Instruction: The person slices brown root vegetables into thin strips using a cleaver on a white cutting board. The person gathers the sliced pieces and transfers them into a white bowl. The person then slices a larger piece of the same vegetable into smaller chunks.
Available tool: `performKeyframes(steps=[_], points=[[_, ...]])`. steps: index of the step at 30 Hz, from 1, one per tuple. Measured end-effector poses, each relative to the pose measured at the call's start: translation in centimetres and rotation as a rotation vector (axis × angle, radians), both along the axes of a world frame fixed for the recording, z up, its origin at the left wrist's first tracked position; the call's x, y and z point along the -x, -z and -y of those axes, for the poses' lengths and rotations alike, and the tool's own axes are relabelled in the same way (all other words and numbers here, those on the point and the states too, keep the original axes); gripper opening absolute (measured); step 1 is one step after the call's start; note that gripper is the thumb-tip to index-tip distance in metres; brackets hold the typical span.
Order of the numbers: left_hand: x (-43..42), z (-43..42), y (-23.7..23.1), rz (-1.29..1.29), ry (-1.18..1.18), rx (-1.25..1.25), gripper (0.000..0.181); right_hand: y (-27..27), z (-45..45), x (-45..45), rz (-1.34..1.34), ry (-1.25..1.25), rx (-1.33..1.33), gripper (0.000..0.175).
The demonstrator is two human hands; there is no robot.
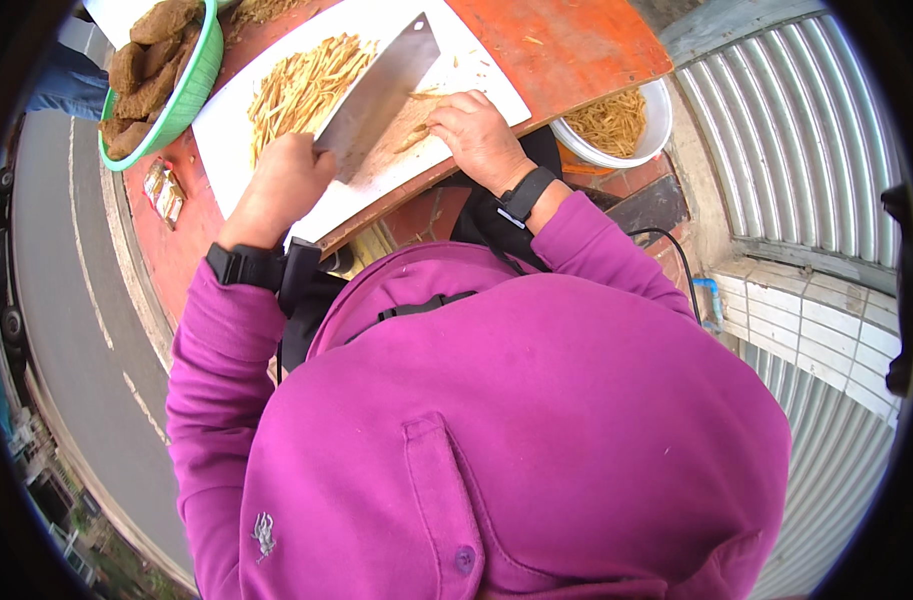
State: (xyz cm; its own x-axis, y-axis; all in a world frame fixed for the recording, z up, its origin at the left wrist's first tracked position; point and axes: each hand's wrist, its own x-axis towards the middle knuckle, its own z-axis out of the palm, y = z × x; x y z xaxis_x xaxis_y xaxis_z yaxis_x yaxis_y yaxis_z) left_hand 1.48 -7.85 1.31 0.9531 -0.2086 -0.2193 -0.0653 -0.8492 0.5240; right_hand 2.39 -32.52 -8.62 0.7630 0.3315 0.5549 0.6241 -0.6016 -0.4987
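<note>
My left hand (pixel 284 176) is closed round the handle of a large cleaver (pixel 385 90), whose broad blade slants up and to the right, partly blurred. Under it lies a white cutting board (pixel 235 150). Bent fingers of my right hand (pixel 475 135) hold a small tan piece of food (pixel 413 137) against the board, to the right of the blade. A heap of thin tan food strips (pixel 306 82) lies on the board beyond my left hand, left of the blade. Fine brown crumbs cover the board between the blade and my right hand.
A green basket (pixel 211 75) of brown food chunks (pixel 152 67) stands at the upper left, near a small wrapped packet (pixel 165 193) on the red-orange table (pixel 576 45). A white tub (pixel 659 127) of strips sits below the table's right edge. Corrugated metal (pixel 794 142) rises at right.
</note>
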Motion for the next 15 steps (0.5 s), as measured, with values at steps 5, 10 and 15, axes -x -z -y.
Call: performKeyframes(steps=[5, 10, 15], points=[[2.2, -1.7, -1.4, 0.144, 0.034, -0.077, 0.024, -0.1, -0.1, 0.4, 0.044, 0.034, -0.025, 0.007], [3.5, -0.6, -2.9, 0.184, 0.098, -0.119, 0.022, 0.0, -0.7, 1.2, 0.043, 0.008, -0.097, 0.007], [3.2, -0.7, -2.6, 0.162, 0.204, -0.091, 0.022, 0.4, -1.1, 0.9, 0.096, -0.035, 0.006, 0.010]])
